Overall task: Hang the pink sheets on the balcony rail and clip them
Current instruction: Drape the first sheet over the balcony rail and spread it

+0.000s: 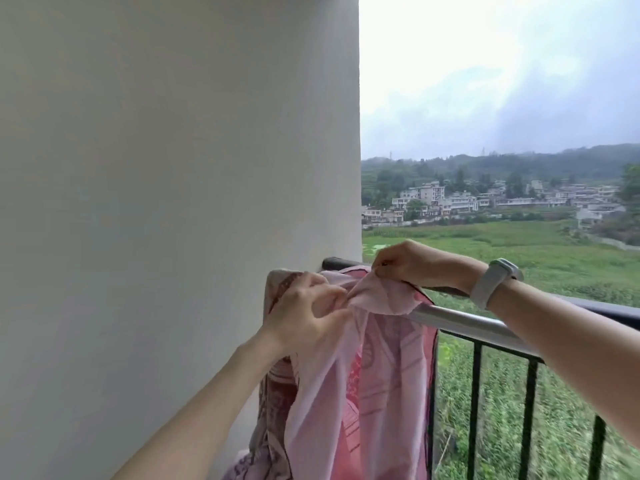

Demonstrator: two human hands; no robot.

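Pink sheet (363, 393) over rail (460, 320), bunched and pinched in both hands' curled fingers (332, 299).

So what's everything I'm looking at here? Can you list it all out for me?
pink sheet: one that I can tell apart, pale pink with a darker pink pattern, draped over the rail by the wall and hanging down
balcony rail: one, silver-grey top bar over black upright bars, running from the wall off to the right
wall: one, plain off-white, filling the left half
field: green, beyond the rail
village houses: a cluster, pale, far off below wooded hills
sky: grey, cloudy
watch: one, light grey band, on the right wrist
left hand: pinches the sheet's top edge
right hand: pinches the sheet at the rail
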